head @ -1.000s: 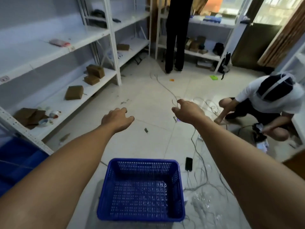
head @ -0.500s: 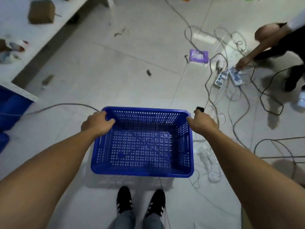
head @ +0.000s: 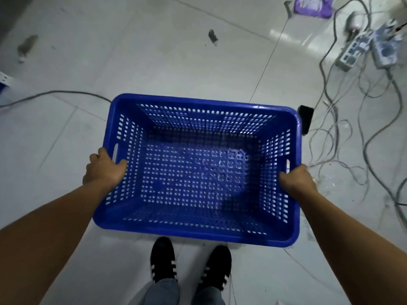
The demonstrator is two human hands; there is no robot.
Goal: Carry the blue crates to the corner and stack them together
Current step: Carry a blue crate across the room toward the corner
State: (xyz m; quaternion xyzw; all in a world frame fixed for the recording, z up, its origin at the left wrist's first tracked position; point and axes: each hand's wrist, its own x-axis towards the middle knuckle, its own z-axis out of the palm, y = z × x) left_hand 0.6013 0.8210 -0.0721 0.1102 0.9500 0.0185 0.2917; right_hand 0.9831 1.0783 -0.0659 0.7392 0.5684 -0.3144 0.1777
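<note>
A blue perforated plastic crate (head: 198, 168) fills the middle of the head view, open side up and empty. My left hand (head: 103, 170) grips its left rim beside the handle slot, thumb inside the wall. On the opposite rim my right hand (head: 296, 180) is closed just below the other handle slot. The crate is just in front of my black shoes (head: 163, 260); I cannot tell whether it is off the floor.
Grey cables (head: 356, 137) sprawl over the white tiled floor on the right, with power strips (head: 361, 51) at the top right. A black phone (head: 305, 118) lies by the crate's far right corner. One cable (head: 55, 93) runs along the left. A purple packet (head: 312, 5) lies at the top.
My hands slid from the crate's far corners to the middle of its side rims and closed there. The camera tipped further down and the crate now looks larger and closer.
</note>
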